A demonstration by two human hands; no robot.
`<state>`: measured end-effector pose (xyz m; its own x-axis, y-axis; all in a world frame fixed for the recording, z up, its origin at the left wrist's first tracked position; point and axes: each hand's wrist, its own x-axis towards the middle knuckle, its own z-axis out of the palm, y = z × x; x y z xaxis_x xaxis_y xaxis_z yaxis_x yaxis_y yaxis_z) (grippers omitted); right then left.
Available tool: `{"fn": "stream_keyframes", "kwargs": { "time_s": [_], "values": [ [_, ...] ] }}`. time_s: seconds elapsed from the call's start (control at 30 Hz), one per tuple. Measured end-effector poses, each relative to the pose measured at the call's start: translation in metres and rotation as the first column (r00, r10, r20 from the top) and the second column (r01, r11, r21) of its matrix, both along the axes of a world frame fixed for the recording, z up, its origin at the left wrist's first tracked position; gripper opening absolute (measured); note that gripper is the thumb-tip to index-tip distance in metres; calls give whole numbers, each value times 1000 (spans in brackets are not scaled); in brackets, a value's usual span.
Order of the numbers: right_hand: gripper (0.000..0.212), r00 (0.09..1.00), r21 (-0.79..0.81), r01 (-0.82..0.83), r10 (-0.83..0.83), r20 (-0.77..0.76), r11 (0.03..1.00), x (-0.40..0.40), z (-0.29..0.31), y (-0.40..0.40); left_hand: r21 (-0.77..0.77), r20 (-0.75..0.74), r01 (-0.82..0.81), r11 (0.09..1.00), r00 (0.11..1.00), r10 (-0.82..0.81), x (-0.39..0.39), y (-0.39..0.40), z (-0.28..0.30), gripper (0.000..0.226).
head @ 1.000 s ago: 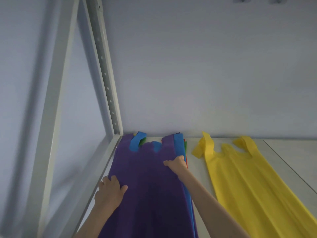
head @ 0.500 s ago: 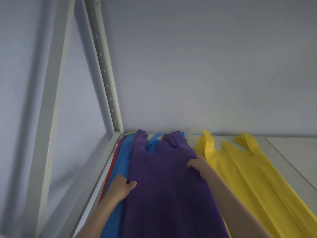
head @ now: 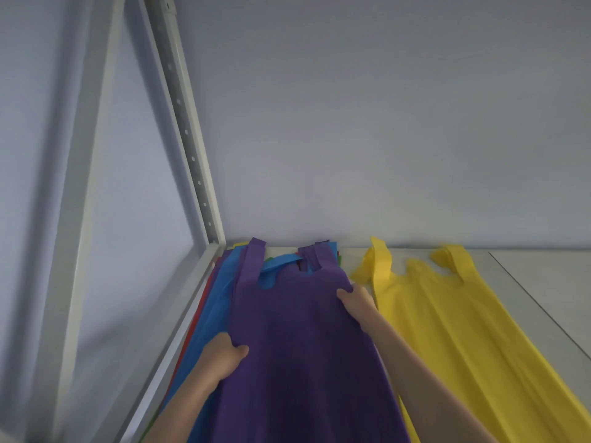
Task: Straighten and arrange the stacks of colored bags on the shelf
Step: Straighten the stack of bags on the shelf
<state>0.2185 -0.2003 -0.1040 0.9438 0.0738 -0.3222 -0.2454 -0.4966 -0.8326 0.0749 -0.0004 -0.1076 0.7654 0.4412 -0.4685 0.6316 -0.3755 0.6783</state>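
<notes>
Head view shows the left hand (head: 220,356) pinching the left edge of the purple bag (head: 303,346), thumb on top and fingers tucked under the cloth. The right hand (head: 356,298) holds the bag's right edge, higher up, with fingers curled over it. So both hands have a tight hold on the same bag.

That purple bag lies on top of a stack. Under it a blue bag (head: 217,302) sticks out to the left, and thin red (head: 200,314), green and yellow edges peek out too. The stack sits in the back left corner of the shelf (head: 527,282), close to the wall. The purple handles point at the wall.

Just to the right lies a yellow bag (head: 447,330), flat and long, its two handles also by the wall. The right arm lies over the gap between the stacks.

The shelf top is pale grey with a thin seam line on the right. A white metal post (head: 182,129) with small holes stands at the left corner. The wall (head: 367,123) behind is plain and pale.
</notes>
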Motion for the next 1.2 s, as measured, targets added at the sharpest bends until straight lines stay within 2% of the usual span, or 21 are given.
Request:
{"fn": "stream_keyframes", "kwargs": {
  "time_s": [0.17, 0.33, 0.47, 0.6, 0.7, 0.77, 0.87, 0.97, 1.03, 1.1, 1.2],
  "values": [
    [35, 973, -137, -55, 84, 215, 989, 5, 17, -14, 65, 147, -10, 998, 989, 1, 7, -24, 23, 14],
    [39, 936, -142, -17, 66, 347, 990, 28, 48, -68, 139, 264, -45, 989, 964, 6, 27, -78, 60, 19],
    [34, 904, -81, 49, -10, 428, 995, 65, 81, -173, 138, 384, -9, 990, 922, -45, 65, -165, 88, 21],
    [32, 846, -112, 91, -18, 534, 990, 98, 114, -296, 119, 534, 27, 992, 841, -87, 110, -276, 105, 19],
    [30, 828, -132, 140, -43, 559, 981, 116, 124, -390, 75, 586, 23, 997, 808, -63, 141, -366, 102, 17],
    [34, 850, -163, 169, -60, 523, 972, 127, 115, -442, 45, 562, 51, 998, 824, -68, 157, -416, 90, 20],
    [37, 920, -216, 151, -57, 387, 965, 140, 70, -501, 11, 435, 93, 996, 896, -89, 173, -473, 55, 24],
    [37, 983, -307, 81, -25, 183, 948, 142, 19, -541, 37, 226, 139, 990, 963, -144, 177, -501, 8, 29],
    [37, 997, -372, 22, 6, 75, 928, 141, -5, -558, 79, 86, 174, 982, 980, -181, 175, -511, -18, 23],
    [39, 1000, -350, 18, -9, 28, 937, 142, -18, -569, 132, 20, 189, 973, 981, -193, 172, -517, -30, 13],
    [39, 1000, -320, 23, -22, 7, 947, 143, -21, -575, 166, -19, 188, 968, 982, -187, 170, -526, -30, 16]
  ]
}}
